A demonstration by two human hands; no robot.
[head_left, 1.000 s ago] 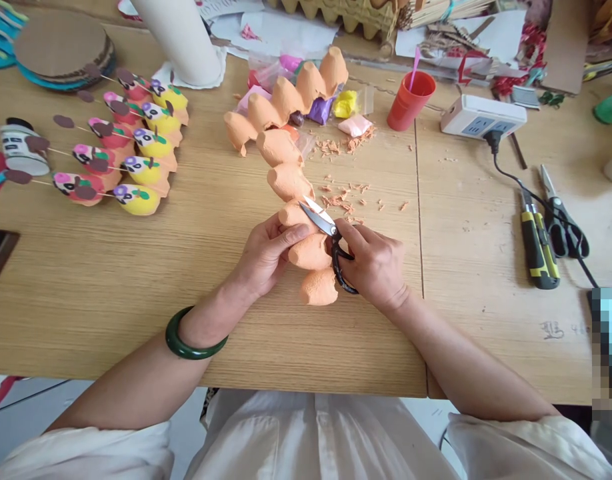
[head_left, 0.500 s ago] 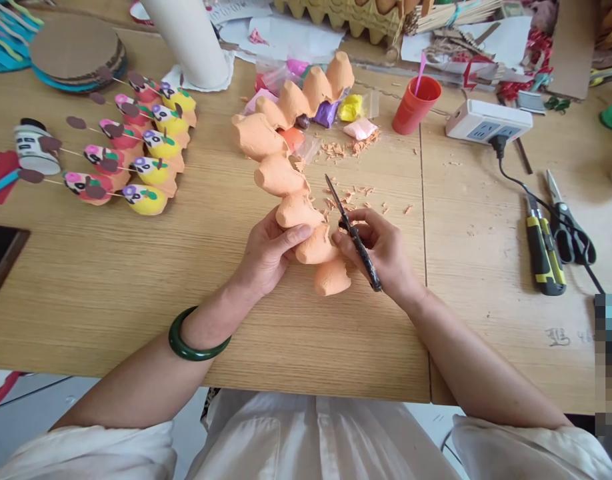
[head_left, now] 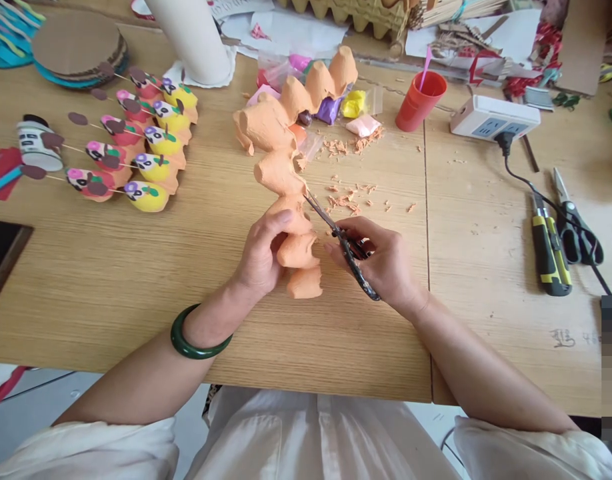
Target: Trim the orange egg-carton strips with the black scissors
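Observation:
My left hand (head_left: 263, 252) grips the near end of a long orange egg-carton strip (head_left: 281, 170) that curves away across the wooden table (head_left: 136, 287). In my right hand (head_left: 381, 263) I hold small black-handled scissors (head_left: 343, 243). Their blades point up-left and touch the strip's right edge at a cup near my left thumb. A green bangle (head_left: 199, 337) circles my left wrist. Orange paper trimmings (head_left: 349, 197) lie scattered just right of the strip.
Painted pink and yellow carton figures on sticks (head_left: 136, 143) lie at the left. A white tube (head_left: 191, 37), clay bags (head_left: 353, 107), a red cup (head_left: 417, 100) and a power strip (head_left: 493, 117) stand behind. Another pair of scissors (head_left: 576, 220) and a yellow-black tool (head_left: 551, 253) lie at the right.
The scissors swung from open blades across the strip, out to the right, then back against the strip's edge. My left hand turned and shifted the strip slightly left.

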